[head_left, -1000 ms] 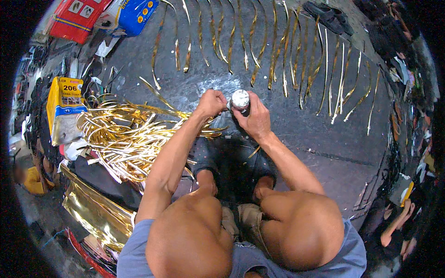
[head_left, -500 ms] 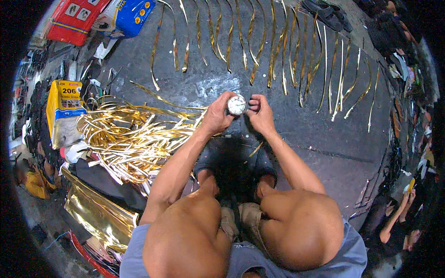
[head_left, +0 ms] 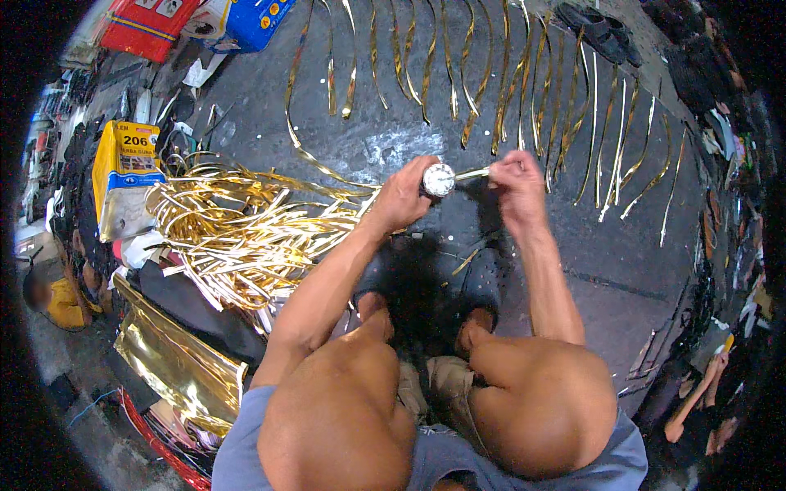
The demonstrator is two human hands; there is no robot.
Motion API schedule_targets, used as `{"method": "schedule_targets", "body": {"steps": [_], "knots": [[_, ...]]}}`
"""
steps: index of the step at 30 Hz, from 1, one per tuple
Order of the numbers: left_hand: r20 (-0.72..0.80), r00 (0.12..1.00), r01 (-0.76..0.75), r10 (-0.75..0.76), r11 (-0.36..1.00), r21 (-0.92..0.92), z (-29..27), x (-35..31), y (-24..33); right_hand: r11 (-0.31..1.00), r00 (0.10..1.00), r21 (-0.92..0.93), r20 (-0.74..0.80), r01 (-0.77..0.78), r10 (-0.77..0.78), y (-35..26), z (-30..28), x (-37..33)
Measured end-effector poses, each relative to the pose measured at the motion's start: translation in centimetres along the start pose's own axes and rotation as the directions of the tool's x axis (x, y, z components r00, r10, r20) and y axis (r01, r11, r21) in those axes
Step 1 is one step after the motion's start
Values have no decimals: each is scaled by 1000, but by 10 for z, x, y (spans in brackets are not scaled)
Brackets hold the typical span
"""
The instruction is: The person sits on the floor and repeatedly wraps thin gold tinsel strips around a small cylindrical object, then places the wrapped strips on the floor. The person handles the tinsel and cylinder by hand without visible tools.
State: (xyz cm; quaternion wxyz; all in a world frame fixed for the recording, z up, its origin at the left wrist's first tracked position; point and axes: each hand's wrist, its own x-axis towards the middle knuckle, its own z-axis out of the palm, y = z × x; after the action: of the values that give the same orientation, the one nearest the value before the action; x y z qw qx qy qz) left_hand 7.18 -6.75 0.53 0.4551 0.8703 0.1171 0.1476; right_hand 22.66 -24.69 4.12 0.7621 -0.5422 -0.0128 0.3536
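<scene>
Dark concrete floor fills the frame, seen from above by a person squatting with both knees at the bottom edge. At the far left a yellow box stands beside clutter, and below it, at the lower left, a crumpled gold foil sheet lies against the edge. Just right of the box, a loose heap of gold strips spreads across the left-centre of the floor.

In the upper middle, the left hand is clenched around a small round white roll, which looks like tape, its face turned up toward the camera. A short pale length runs from the roll to the right hand, whose fingers pinch its free end together with what seems to be the end of a gold strip; whether the strip is actually caught in the pinch I cannot tell. Both hands hover just above the floor, close together.

Across the top and upper right, a row of laid-out gold strips lies side by side, slightly curved, apart from one another. A dark sandal sits at the top right.

To draw the length cleanly, it seems best to keep the roll steady in the left hand, pull straight and level with the right so the length stays flat, and avoid letting it twist or touch the floor.
</scene>
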Motion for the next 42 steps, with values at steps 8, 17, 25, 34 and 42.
{"method": "schedule_targets", "body": {"steps": [8, 17, 25, 34, 42], "knots": [[53, 997, 59, -59, 998, -7, 0, 1, -1, 927, 900, 282, 290, 246, -327, -211, 8, -77], [80, 985, 151, -150, 989, -4, -6, 2, 6, 553, 568, -161, 66, 818, -821, -325, 28, -52], [-126, 913, 397, -387, 780, 484, -54, -51, -28, 623, 624, -108, -32, 775, -781, -370, 6, 109], [-146, 960, 277, -238, 755, 594, -88, -70, -59, 701, 756, 343, -487, 626, -437, -185, -138, 135], [-41, 952, 252, -303, 704, 663, -129, -61, -77, 918, 514, 314, -844, 244, 152, 0, -171, 108]]}}
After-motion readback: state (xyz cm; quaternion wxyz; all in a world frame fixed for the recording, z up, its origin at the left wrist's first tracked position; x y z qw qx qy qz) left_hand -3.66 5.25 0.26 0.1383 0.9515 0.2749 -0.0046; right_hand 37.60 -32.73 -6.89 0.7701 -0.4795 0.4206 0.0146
